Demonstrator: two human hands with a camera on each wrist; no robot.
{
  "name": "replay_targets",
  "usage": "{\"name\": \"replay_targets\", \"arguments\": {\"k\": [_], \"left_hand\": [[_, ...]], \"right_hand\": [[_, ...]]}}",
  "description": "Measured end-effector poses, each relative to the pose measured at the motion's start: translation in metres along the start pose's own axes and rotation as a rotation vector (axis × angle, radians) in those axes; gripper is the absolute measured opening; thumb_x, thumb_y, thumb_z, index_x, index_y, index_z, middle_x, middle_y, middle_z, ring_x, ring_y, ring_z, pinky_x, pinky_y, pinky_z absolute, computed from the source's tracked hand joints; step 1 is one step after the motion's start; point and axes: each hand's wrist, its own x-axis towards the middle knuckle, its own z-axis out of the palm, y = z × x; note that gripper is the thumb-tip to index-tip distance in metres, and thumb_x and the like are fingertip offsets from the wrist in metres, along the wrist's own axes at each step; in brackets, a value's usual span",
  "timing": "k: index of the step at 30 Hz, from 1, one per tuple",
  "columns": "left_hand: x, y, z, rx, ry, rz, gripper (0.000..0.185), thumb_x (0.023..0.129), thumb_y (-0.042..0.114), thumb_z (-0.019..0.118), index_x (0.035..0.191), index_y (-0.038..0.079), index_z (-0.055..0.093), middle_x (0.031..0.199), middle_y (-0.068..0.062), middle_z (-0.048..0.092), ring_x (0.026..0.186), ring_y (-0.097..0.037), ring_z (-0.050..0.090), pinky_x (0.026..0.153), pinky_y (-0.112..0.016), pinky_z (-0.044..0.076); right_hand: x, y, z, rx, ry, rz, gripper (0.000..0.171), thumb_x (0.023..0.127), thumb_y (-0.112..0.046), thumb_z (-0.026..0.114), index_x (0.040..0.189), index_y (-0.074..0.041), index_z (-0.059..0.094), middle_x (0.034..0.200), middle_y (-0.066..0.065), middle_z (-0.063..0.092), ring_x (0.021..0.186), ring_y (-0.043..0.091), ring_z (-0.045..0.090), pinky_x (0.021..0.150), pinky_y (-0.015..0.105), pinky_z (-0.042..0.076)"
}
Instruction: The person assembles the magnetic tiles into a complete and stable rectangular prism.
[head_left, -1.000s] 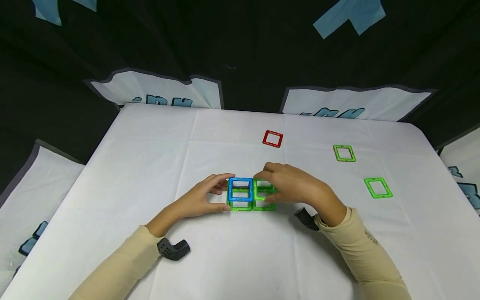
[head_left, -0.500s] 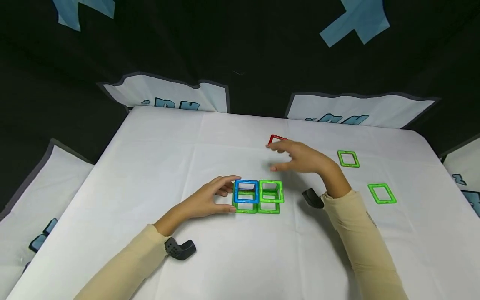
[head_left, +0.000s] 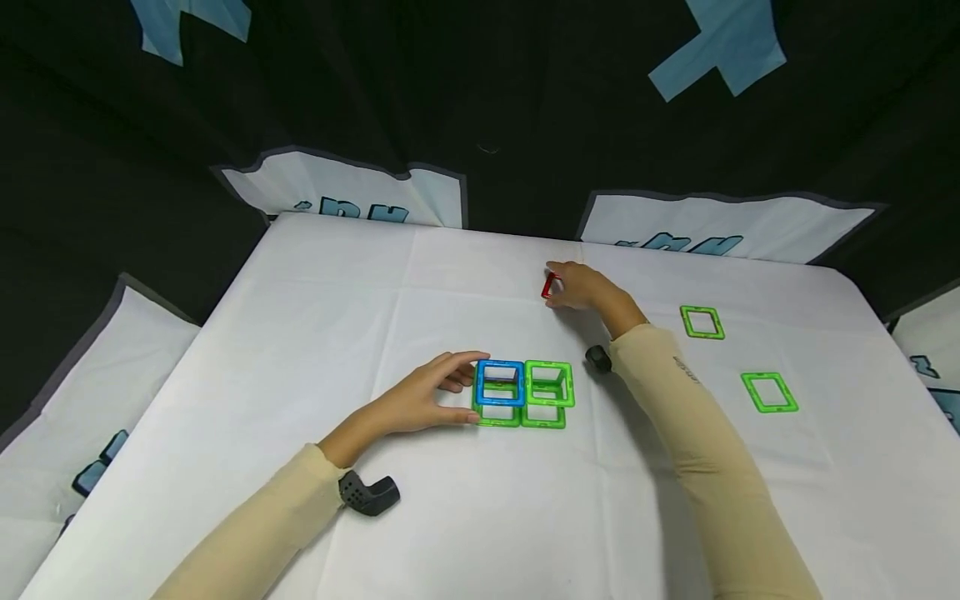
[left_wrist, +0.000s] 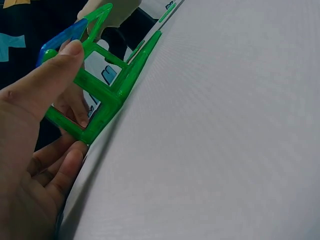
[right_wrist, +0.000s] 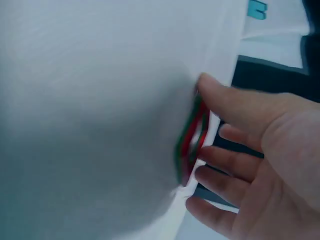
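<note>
Across the white-covered table point(head_left: 337, 333), the right hand point(head_left: 583, 285) has moved forward since half a second ago and now reaches the red square frame point(head_left: 547, 286); the left hand point(head_left: 416, 400) keeps its place at the joined frames point(head_left: 528, 385). Beige sleeves point(head_left: 705, 425) cover both forearms. With thumb and fingers, the left hand grips the joined frames at their left side, near the middle of the table. The right hand's thumb and fingers close about opposite edges of the red square frame, beyond the joined frames; whether it is lifted cannot be told. On top of the joined frames, a blue square point(head_left: 501, 403) sits beside a green one. Two loose green squares point(head_left: 702, 335) lie apart, to the right.
</note>
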Motion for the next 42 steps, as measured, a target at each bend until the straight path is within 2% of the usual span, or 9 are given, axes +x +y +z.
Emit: {"name": "replay_targets", "arguments": {"k": [5, 9, 14, 22, 34, 42], "left_hand": [[0.001, 0.0, 0.002, -0.002, -0.003, 0.002, 0.078, 0.074, 0.033, 0.075, 0.139, 0.022, 0.034, 0.121, 0.0, 0.048, 0.109, -0.013, 0.05, 0.092, -0.026, 0.047], [0.002, 0.0, 0.001, -0.007, -0.006, 0.002, 0.078, 0.075, 0.031, 0.075, 0.14, 0.021, 0.034, 0.121, -0.002, 0.048, 0.109, -0.015, 0.05, 0.093, -0.028, 0.047], [0.001, -0.002, -0.001, -0.009, -0.005, -0.009, 0.077, 0.075, 0.029, 0.074, 0.14, 0.021, 0.033, 0.121, -0.004, 0.049, 0.11, -0.017, 0.05, 0.093, -0.031, 0.047], [0.001, -0.003, 0.0, 0.002, 0.013, -0.006, 0.078, 0.073, 0.03, 0.076, 0.139, 0.022, 0.034, 0.119, -0.002, 0.05, 0.108, -0.016, 0.051, 0.091, -0.03, 0.048], [0.004, -0.002, 0.001, 0.008, 0.014, 0.001, 0.077, 0.073, 0.034, 0.075, 0.138, 0.024, 0.035, 0.118, 0.001, 0.05, 0.107, -0.013, 0.051, 0.091, -0.026, 0.048], [0.004, -0.004, 0.002, 0.007, 0.01, -0.01, 0.077, 0.073, 0.034, 0.075, 0.138, 0.025, 0.035, 0.118, 0.002, 0.05, 0.108, -0.012, 0.051, 0.091, -0.025, 0.048]], "right_hand": [[-0.002, 0.005, 0.005, -0.052, -0.01, 0.027, 0.057, 0.087, -0.022, 0.062, 0.138, -0.009, 0.039, 0.136, 0.016, 0.045, 0.124, 0.032, 0.041, 0.107, 0.048, 0.031], [-0.012, 0.01, 0.008, -0.057, -0.017, 0.02, 0.056, 0.086, -0.022, 0.063, 0.138, -0.014, 0.041, 0.136, 0.014, 0.045, 0.125, 0.031, 0.04, 0.106, 0.049, 0.032], [-0.033, 0.013, 0.014, -0.049, -0.01, -0.037, 0.057, 0.086, -0.023, 0.064, 0.138, -0.014, 0.041, 0.139, 0.013, 0.043, 0.129, 0.031, 0.037, 0.107, 0.048, 0.032], [-0.075, 0.014, 0.024, -0.026, 0.021, -0.156, 0.058, 0.084, -0.022, 0.066, 0.136, -0.012, 0.043, 0.134, 0.015, 0.048, 0.125, 0.031, 0.043, 0.104, 0.048, 0.036], [-0.128, 0.023, 0.04, 0.173, 0.061, -0.325, 0.054, 0.085, -0.023, 0.064, 0.135, -0.014, 0.045, 0.132, 0.011, 0.05, 0.118, 0.027, 0.048, 0.099, 0.047, 0.041], [-0.149, 0.027, 0.039, 0.327, 0.057, -0.449, 0.065, 0.078, -0.012, 0.071, 0.136, -0.011, 0.042, 0.129, 0.012, 0.051, 0.111, 0.027, 0.056, 0.093, 0.045, 0.047]]}}
